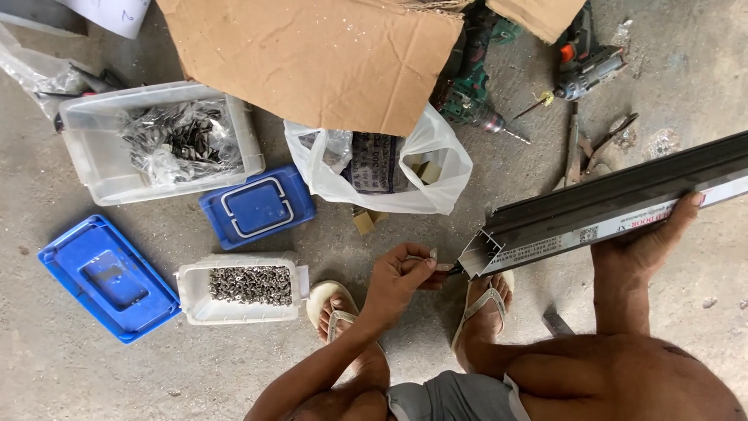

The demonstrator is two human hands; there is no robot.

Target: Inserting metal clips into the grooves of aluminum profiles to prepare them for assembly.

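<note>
My right hand [643, 242] grips a long dark grey aluminium profile [615, 204] from below; the profile runs from the right edge down to its open end [477, 259] in the middle. At that open end my left hand [401, 274] pinches a small metal piece [431, 255] between thumb and fingers. I am squatting; both my feet in sandals [487, 300] rest on the concrete floor below the profile.
A small clear tub of screws [248, 287] sits left of my left hand, with blue lids [105, 277] and a larger clear bin [156, 140] beyond. A white plastic bag [382, 168], cardboard [312, 54], two power drills [584, 66] and pliers [608, 140] lie farther off.
</note>
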